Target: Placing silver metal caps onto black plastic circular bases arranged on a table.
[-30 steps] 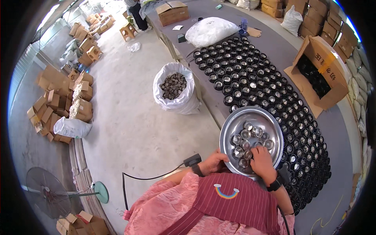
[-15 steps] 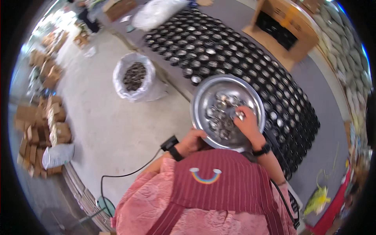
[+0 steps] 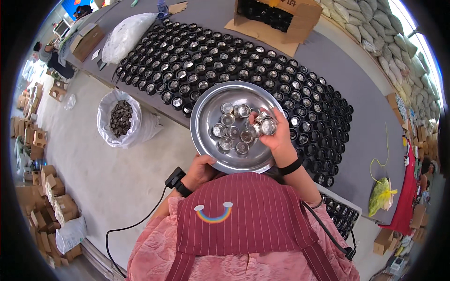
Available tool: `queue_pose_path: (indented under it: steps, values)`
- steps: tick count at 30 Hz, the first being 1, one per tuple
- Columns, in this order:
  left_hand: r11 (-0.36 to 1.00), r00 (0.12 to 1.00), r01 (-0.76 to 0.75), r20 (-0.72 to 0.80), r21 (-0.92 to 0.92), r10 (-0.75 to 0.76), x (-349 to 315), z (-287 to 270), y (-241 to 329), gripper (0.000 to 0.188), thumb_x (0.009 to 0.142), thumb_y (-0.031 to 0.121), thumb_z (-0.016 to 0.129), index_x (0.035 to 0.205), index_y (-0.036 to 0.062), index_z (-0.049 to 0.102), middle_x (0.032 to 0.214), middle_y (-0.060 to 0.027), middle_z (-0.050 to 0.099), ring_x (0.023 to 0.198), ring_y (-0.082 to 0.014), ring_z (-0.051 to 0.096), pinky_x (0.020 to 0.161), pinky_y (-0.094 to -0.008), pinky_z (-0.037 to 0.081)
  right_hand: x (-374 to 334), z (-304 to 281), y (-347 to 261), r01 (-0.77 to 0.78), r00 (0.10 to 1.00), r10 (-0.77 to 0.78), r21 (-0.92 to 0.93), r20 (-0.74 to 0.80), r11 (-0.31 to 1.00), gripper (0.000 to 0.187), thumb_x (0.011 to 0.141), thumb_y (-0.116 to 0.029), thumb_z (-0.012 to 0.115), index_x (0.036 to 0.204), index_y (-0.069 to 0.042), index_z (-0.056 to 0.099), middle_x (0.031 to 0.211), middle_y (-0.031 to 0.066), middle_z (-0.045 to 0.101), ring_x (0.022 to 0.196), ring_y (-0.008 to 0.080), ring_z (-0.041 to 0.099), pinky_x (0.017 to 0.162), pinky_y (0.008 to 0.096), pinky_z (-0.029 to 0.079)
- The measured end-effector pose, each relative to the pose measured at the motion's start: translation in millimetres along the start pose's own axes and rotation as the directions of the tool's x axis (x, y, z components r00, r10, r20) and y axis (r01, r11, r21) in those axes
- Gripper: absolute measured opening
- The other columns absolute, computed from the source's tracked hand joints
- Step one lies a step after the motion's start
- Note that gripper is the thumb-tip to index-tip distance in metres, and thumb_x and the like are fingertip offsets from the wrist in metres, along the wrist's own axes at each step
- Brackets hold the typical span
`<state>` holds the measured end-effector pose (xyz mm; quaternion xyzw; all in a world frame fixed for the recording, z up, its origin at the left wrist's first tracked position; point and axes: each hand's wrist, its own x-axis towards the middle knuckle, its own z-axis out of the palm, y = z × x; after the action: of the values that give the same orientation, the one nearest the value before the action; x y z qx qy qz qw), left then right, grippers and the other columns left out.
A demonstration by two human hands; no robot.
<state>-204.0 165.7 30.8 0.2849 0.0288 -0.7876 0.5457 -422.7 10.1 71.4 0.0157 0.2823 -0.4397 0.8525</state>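
Note:
A wide steel bowl (image 3: pixel 220 158) is in front of my body at the edge of the grey table. My left hand (image 3: pixel 200 169) is closed on its lower left rim, with the thumb over the edge. Inside, several small shiny round cups (image 3: pixel 228 119), metal or glass, lie loose. My right hand (image 3: pixel 279 138) is over the right side of the bowl, its fingers curled round a few more cups (image 3: pixel 268 125). Beyond the bowl, many black round pieces (image 3: pixel 211 75) with shiny centres stand in close rows.
The grey table (image 3: pixel 365 140) also bears a cardboard box (image 3: pixel 302 23), a white plastic bag (image 3: pixel 126 37) and a yellow-green bag (image 3: pixel 380 196). On the floor at left, a white sack (image 3: pixel 140 129) holds small dark pieces. Cardboard boxes line the far left; a person (image 3: pixel 58 63) is in the distance.
The view has shifted, so table and bowl sit further left in it. My right hand has lifted and turned, showing the cups in its fingers. My left hand stays on the rim.

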Motion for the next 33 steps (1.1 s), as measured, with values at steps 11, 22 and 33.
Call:
queue_pose_path:
  steps: [11,22,33]
  values:
    - [0.998,0.996,0.0,0.093,0.057,-0.006,9,6,-13,0.067,0.067,0.001,0.058,0.132,0.0004,0.042,0.127,-0.017,0.054,0.115,-0.0349,0.055,0.102,-0.0527,0.044,-13,-32,-43,0.138,0.99,-0.135,-0.122,0.033,0.983,0.027,0.082,-0.004,0.061,0.108,-0.006,0.055,0.1,0.0188,0.064,0.092,0.0311,0.065,0.076,0.046,0.054]
    - [0.959,0.957,-0.264,-0.094,0.098,0.273,-22,-18,12,0.063,0.063,0.005,0.056,0.126,-0.0024,0.05,0.123,-0.0149,0.059,0.116,-0.0327,0.054,0.106,-0.0465,0.038,-56,-135,-118,0.442,0.891,-0.451,-0.124,-0.055,0.889,0.026,0.08,0.0,0.062,0.106,-0.002,0.056,0.1,0.0201,0.063,0.091,0.0317,0.064,0.08,0.0433,0.056]
    - [0.897,0.861,-0.433,-0.251,0.093,0.442,-61,-42,38,0.067,0.061,0.004,0.055,0.128,0.0016,0.05,0.125,-0.0136,0.058,0.117,-0.0333,0.054,0.105,-0.0484,0.04,-25,-191,-112,0.375,0.873,-0.438,-0.278,-0.217,0.884,0.035,0.078,0.002,0.063,0.11,-0.004,0.049,0.096,0.0161,0.062,0.084,0.0286,0.065,0.073,0.0401,0.057]
